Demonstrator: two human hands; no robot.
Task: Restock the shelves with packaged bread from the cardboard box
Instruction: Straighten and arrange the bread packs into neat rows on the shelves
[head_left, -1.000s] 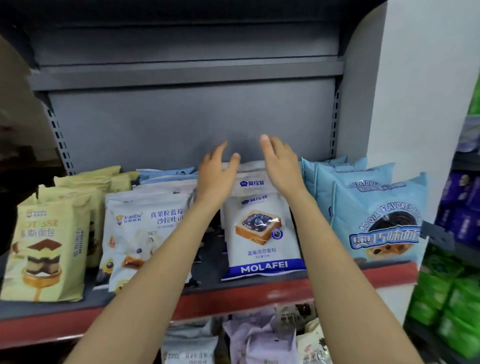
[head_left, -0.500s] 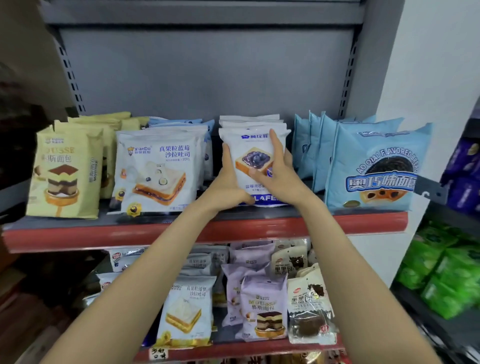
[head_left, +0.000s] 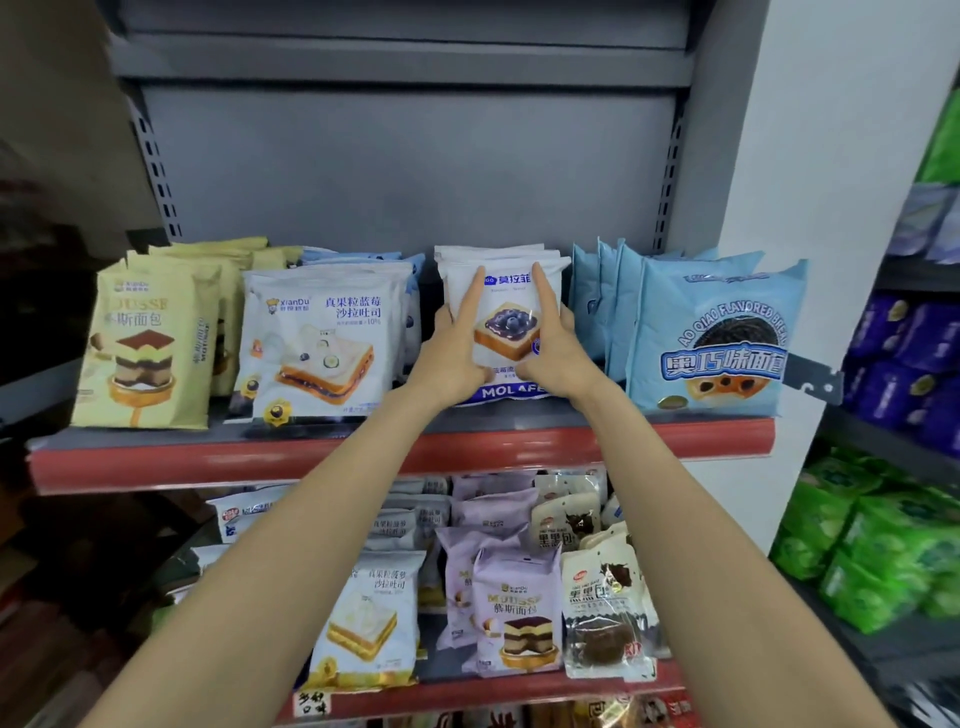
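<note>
A white Molafei blueberry bread pack (head_left: 508, 332) stands upright at the front of a short row of like packs on the upper shelf (head_left: 467, 451). My left hand (head_left: 451, 358) grips its left edge, thumb stretched up the front face. My right hand (head_left: 557, 353) grips its right edge the same way. Both palms cover the pack's lower corners. The cardboard box is out of view.
Left of the pack stand white XianDu blueberry toast packs (head_left: 322, 338) and yellow mousse bread packs (head_left: 145, 348). Light blue Oreo-flavoured bread packs (head_left: 711, 338) stand to its right. The lower shelf (head_left: 467, 693) holds several purple, white and clear bread packs. Green and purple goods fill the right-hand rack (head_left: 883, 540).
My hands came down from the back of the row to the front pack and took hold of its sides. Since half a second ago the thumbs have slid higher up its face.
</note>
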